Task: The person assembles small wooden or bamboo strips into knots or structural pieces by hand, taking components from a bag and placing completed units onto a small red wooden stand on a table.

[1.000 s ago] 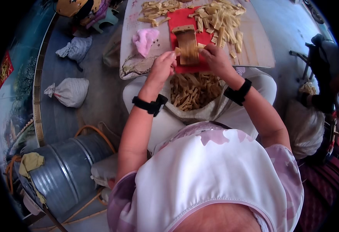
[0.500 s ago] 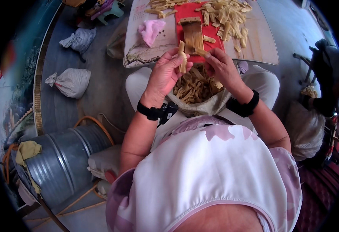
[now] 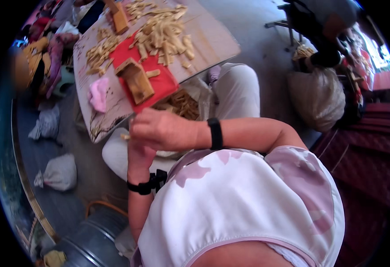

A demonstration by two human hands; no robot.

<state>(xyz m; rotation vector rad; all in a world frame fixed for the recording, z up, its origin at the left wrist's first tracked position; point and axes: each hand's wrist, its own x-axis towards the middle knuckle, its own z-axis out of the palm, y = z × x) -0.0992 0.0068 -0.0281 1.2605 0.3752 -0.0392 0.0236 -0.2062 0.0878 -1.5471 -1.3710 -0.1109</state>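
My right hand [image 3: 166, 130] is curled across the top of my left hand [image 3: 139, 153], both close together over my lap at the table's near edge. The end of a pale yellow strip [image 3: 124, 136] pokes out beside the fingers. My left hand seems closed on that strip, though its fingers are largely covered by the right. What the right fingers grip is hidden. Just beyond the hands, a wooden trough-shaped block [image 3: 138, 83] lies on a red mat [image 3: 163, 85], with a single loose strip [image 3: 153, 73] beside it.
On the table [image 3: 215, 42] are heaps of pale strips [image 3: 164, 38], a pink cloth [image 3: 98, 94] and another wooden block [image 3: 119, 21]. An open sack of strips [image 3: 184, 104] stands between my knees. Tied sacks [image 3: 60, 172] and a metal drum [image 3: 92, 236] are at left, a large sack [image 3: 317, 98] at right.
The view has swung, so the table now appears further left. My hands have drawn back from the wooden block toward my body, and the right has crossed over the left.
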